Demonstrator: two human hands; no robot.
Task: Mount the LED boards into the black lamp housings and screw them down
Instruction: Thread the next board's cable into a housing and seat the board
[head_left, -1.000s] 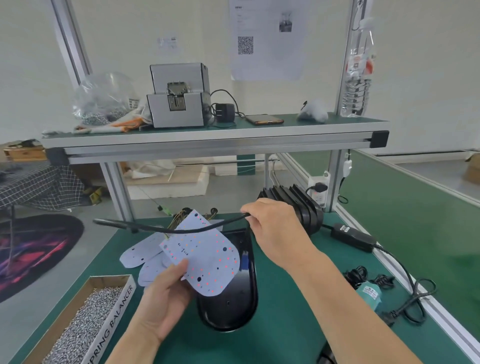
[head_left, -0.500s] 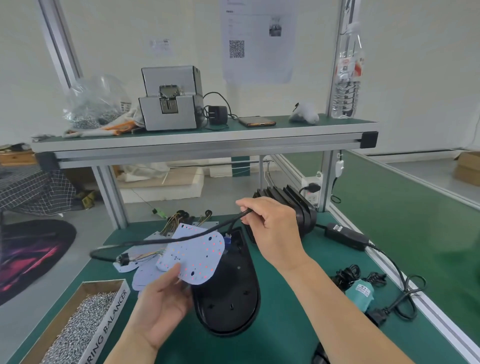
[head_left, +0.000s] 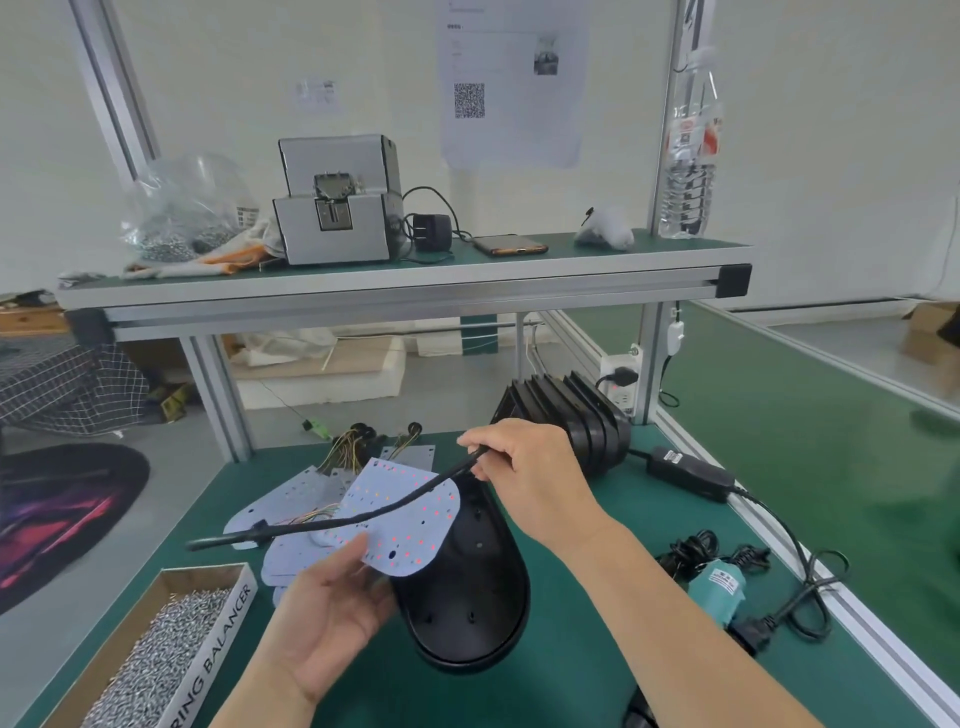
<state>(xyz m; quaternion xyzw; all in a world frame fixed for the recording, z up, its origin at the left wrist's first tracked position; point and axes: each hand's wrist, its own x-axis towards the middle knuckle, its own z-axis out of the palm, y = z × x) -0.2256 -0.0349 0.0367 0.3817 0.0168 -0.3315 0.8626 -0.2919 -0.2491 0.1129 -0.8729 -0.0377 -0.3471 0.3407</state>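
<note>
Left hand (head_left: 327, 597) fingers pinch LED board (head_left: 400, 514) edge, hovering over black housing (head_left: 467, 587) at its 10 o'clock; right hand (head_left: 524, 467) grips cable (head_left: 363, 517). Board looks thin, light, fragile: hold by edges

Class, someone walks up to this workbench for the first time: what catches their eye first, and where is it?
Centre stage, the left hand holds a pale LED board dotted with red and orange over an open black lamp housing, while the right hand pinches a black cable across it. At lower left sits a cardboard box of silver screws.
</note>
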